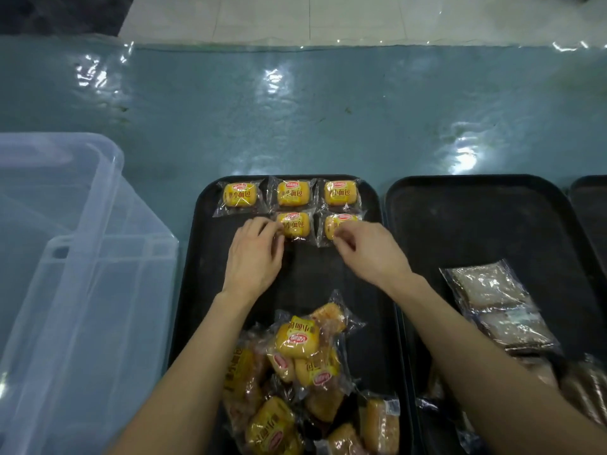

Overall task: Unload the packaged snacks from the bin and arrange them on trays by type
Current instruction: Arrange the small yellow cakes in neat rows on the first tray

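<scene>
While both hands work the second row, here is how each thing sits and should handle, left to right:

Bin (65, 257): clear plastic, at the left on the worktop (328, 110); no snack shows through its walls, so it looks unloaded.

Bread tray (193, 257): black, just right of the bin; three yellow bread packets (292, 193) lie in a row along its far edge, two more begin a row below.

Left hand (254, 257): fingers drawn together, tips pinching the left edge of the second-row middle packet (293, 224).

Right hand (368, 249): fingers curled, tips nipping the near side of the second-row right packet (340, 224).

Loose pile (295, 372): same bread packets, heaped on the tray's near end, unsorted.

Handling: likely light, soft buns in slick crinkly film; squeezing would dent them. Best taken by the film's sealed end flaps or lightly across the sides, then slid into line.

Second tray (460, 208): mostly bare; pale flat packets (492, 290) overlap along its right side, appearing flatter and firmer, better lifted by their edges.
</scene>
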The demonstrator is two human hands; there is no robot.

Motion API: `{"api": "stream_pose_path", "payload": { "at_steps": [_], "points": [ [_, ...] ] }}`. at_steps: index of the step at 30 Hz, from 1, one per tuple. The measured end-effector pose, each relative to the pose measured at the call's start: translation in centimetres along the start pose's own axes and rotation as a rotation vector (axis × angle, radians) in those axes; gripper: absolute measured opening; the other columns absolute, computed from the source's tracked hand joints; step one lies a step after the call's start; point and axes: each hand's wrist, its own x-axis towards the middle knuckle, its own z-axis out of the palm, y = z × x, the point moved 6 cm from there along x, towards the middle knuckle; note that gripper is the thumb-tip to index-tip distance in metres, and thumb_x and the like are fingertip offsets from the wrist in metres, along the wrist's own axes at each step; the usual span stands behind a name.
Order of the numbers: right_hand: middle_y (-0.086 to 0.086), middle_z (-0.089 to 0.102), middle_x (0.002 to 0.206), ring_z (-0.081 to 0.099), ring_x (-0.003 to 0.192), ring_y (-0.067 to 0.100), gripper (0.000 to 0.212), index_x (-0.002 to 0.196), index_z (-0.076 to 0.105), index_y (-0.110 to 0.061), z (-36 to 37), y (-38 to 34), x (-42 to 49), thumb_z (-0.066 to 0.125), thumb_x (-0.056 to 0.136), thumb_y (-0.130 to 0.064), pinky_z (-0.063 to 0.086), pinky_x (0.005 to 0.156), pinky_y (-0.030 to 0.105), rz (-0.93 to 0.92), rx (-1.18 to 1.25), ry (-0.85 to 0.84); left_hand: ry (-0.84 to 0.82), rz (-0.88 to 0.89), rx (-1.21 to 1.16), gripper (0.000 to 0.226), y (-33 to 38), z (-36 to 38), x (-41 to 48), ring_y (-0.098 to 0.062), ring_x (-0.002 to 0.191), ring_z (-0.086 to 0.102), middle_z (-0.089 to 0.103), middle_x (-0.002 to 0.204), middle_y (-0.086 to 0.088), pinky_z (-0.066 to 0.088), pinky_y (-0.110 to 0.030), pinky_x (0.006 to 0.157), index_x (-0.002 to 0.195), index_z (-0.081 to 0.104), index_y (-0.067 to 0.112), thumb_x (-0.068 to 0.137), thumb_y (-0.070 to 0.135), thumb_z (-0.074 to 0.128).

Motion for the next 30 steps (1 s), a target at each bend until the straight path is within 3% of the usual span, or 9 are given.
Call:
{"api": "stream_pose_path", "payload": {
  "at_steps": [4,8,13,15,19,22,24,27,30],
  "points": [
    [-0.014,0.075,0.106,0.069,0.095,0.0,0.044,0.122,0.075,-0.032,3.9,-2.2,-5.7,0.067,0.097,-0.067,0.063,0.092,0.035,0.039,0.124,-0.334,-0.138,-0.142,-0.04,0.019,-2.2,-0.4,-5.4,-0.004,0.093,0.061,0.064,0.103,0.013,0.058,-0.034,0.087,0.114,0.072,0.028,0.111,0.038,0.055],
    [-0.011,0.068,0.129,0.063,0.116,0.009,0.102,0.144,0.062,-0.031,6.3,-5.2,-8.6,0.072,0.065,-0.095,0.054,0.105,0.039,-0.053,-0.017,-0.577,-0.224,-0.21,-0.038,0.025,-4.8,-0.8,-11.0,-0.009,0.102,0.062,0.065,0.106,0.012,0.054,-0.038,0.091,0.113,0.071,0.029,0.113,0.038,0.048],
    [-0.01,0.064,0.116,0.064,0.104,0.011,0.063,0.122,0.057,-0.031,6.2,-5.1,-9.2,0.091,0.076,-0.058,0.06,0.091,0.036,0.018,-0.04,-0.463,-0.225,-0.263,-0.088,0.037,-4.7,-0.3,-15.5,-0.014,0.111,0.063,0.071,0.115,0.009,0.049,-0.044,0.106,0.117,0.073,0.03,0.109,0.042,0.039],
    [-0.009,0.065,0.115,0.066,0.098,0.01,0.069,0.124,0.049,-0.031,5.6,-4.9,-9.2,0.095,0.075,-0.047,0.063,0.084,0.035,0.096,0.063,-0.372,-0.176,-0.254,-0.103,0.036,-3.4,-0.3,-16.3,-0.014,0.111,0.064,0.072,0.115,0.01,0.048,-0.044,0.107,0.117,0.073,0.03,0.11,0.041,0.04],
    [-0.001,0.061,0.136,0.068,0.115,0.02,0.111,0.156,0.039,-0.019,5.3,-4.2,-9.0,0.103,0.067,-0.039,0.059,0.09,0.035,0.258,0.402,-0.331,-0.038,-0.309,-0.198,0.03,-2.4,-1.6,-16.4,-0.009,0.117,0.06,0.069,0.124,0.009,0.049,-0.038,0.108,0.131,0.07,0.025,0.113,0.038,0.049],
    [0.004,0.074,0.123,0.079,0.098,0.018,0.077,0.135,0.062,-0.014,4.9,-4.3,-9.2,0.103,0.071,-0.027,0.067,0.079,0.034,0.339,0.739,-0.348,0.057,-0.379,-0.342,0.023,-2.2,-3.0,-16.1,-0.004,0.111,0.062,0.072,0.115,0.016,0.052,-0.034,0.1,0.12,0.074,0.029,0.111,0.036,0.054],
    [0.007,0.077,0.12,0.081,0.097,0.021,0.075,0.13,0.062,-0.015,4.8,-4.1,-9.1,0.102,0.07,-0.034,0.068,0.076,0.034,0.398,0.895,-0.286,0.046,-0.43,-0.485,0.021,-1.8,-3.4,-15.7,-0.001,0.104,0.068,0.075,0.106,0.018,0.056,-0.032,0.095,0.113,0.077,0.031,0.11,0.035,0.057],
    [0.012,0.081,0.116,0.082,0.102,0.028,0.089,0.13,0.066,-0.009,5.0,-4.1,-8.4,0.097,0.066,-0.063,0.066,0.091,0.051,0.452,1.051,-0.218,-0.024,-0.47,-0.719,0.021,-0.8,-4.2,-15.2,-0.001,0.096,0.074,0.081,0.097,0.012,0.06,-0.031,0.091,0.112,0.078,0.029,0.111,0.034,0.058],
    [0.01,0.082,0.116,0.081,0.107,0.027,0.055,0.132,0.069,-0.007,5.3,-4.8,-7.6,0.083,0.094,-0.043,0.062,0.102,0.053,0.479,1.247,-0.153,-0.203,-0.468,-0.996,0.026,0.9,-4.3,-14.5,-0.013,0.102,0.079,0.083,0.108,0.002,0.062,-0.036,0.096,0.123,0.075,0.02,0.111,0.038,0.061]
  ]
}}
